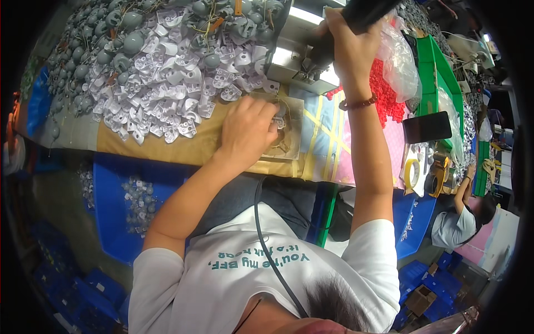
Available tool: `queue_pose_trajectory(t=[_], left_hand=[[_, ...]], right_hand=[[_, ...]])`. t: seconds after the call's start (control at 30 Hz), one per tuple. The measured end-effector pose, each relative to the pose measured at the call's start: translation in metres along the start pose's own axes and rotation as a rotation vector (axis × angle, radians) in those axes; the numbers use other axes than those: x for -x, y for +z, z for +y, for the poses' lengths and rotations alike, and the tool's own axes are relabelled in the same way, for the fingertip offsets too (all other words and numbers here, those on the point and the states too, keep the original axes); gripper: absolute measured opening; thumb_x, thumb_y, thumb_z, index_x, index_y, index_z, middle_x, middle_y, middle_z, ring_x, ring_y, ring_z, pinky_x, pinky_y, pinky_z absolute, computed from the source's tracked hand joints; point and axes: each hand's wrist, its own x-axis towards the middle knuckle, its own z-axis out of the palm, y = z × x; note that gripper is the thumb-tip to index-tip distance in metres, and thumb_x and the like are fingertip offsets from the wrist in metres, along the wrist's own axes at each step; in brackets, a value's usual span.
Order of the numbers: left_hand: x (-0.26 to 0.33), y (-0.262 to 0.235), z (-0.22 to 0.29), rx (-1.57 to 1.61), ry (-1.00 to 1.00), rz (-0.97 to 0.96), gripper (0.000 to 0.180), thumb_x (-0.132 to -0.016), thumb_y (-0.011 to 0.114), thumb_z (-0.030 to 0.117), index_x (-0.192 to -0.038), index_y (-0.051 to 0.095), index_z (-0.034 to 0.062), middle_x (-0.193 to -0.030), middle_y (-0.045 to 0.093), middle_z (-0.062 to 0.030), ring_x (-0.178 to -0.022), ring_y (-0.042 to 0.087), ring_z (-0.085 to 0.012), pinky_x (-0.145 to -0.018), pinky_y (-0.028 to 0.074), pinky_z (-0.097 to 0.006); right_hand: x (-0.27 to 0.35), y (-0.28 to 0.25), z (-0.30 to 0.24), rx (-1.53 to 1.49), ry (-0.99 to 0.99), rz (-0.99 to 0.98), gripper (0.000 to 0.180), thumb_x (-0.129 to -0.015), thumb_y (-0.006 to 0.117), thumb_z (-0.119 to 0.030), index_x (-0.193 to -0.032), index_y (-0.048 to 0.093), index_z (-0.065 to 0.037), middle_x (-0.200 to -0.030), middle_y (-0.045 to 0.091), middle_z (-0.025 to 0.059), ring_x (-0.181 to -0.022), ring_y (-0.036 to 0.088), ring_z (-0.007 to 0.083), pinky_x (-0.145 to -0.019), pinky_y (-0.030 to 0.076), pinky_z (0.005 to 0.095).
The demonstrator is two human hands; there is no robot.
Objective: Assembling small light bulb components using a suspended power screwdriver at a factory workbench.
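My left hand (247, 131) rests on a flat, clear-looking fixture plate (292, 139) at the table's front edge. Its fingers are curled down over a small grey part (280, 121), mostly hidden beneath them. Raised further off to the right, my right hand (350, 53) is wrapped round a thick black power tool (367, 14), which looks like an electric screwdriver. The tool's lower end is beside a silver metal box device (286, 58); its tip cannot be made out. White moulded plastic pieces (167, 83) are heaped left of the device.
Grey round parts with wires (133, 42) pile behind the white pieces. Red small parts (384, 92), a clear plastic bag (400, 61), a black phone (427, 127) and a tape roll (411, 172) lie right. A blue bin (111, 195) stands below left. Another person (459, 225) works far right.
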Motion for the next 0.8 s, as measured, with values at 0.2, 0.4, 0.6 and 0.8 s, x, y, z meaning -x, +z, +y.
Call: queue_pose_trajectory(t=[0.2, 0.4, 0.6, 0.8], left_hand=[[0.001, 0.0, 0.0, 0.09, -0.046, -0.033, 0.032, -0.073, 0.072, 0.012, -0.103, 0.065, 0.0052, -0.092, 0.063, -0.0107, -0.084, 0.061, -0.0315, -0.076, 0.048, -0.043], [0.004, 0.003, -0.002, 0.091, -0.058, 0.008, 0.034, -0.074, 0.071, 0.014, -0.107, 0.064, 0.0081, -0.093, 0.063, -0.0089, -0.084, 0.062, -0.0318, -0.074, 0.048, -0.044], [0.002, 0.004, -0.002, 0.095, -0.076, 0.001, 0.031, -0.074, 0.071, 0.015, -0.103, 0.064, 0.0076, -0.092, 0.062, -0.0089, -0.083, 0.062, -0.0317, -0.073, 0.048, -0.044], [0.002, 0.001, 0.001, 0.071, -0.096, -0.033, 0.032, -0.073, 0.071, 0.013, -0.103, 0.062, 0.009, -0.092, 0.062, -0.0086, -0.085, 0.062, -0.0301, -0.072, 0.047, -0.043]], right_hand=[[0.021, -0.011, -0.004, -0.003, 0.0, -0.15, 0.019, -0.084, 0.065, -0.005, -0.099, 0.057, 0.005, -0.068, 0.063, 0.0087, -0.058, 0.062, 0.017, -0.056, 0.052, 0.0287], [0.063, 0.0, -0.004, -0.114, -0.069, -0.17, 0.043, -0.081, 0.065, 0.008, -0.116, 0.04, 0.001, -0.077, 0.063, 0.0052, -0.062, 0.061, 0.0125, -0.057, 0.05, 0.027], [0.071, 0.0, 0.001, -0.18, -0.1, -0.176, 0.022, -0.081, 0.068, 0.008, -0.093, 0.053, -0.001, -0.075, 0.061, 0.0029, -0.063, 0.059, 0.0098, -0.055, 0.048, 0.0236], [0.081, 0.008, -0.006, -0.238, -0.062, -0.129, 0.013, -0.08, 0.068, 0.007, -0.086, 0.058, 0.0, -0.074, 0.061, 0.003, -0.064, 0.059, 0.0103, -0.055, 0.047, 0.0243]])
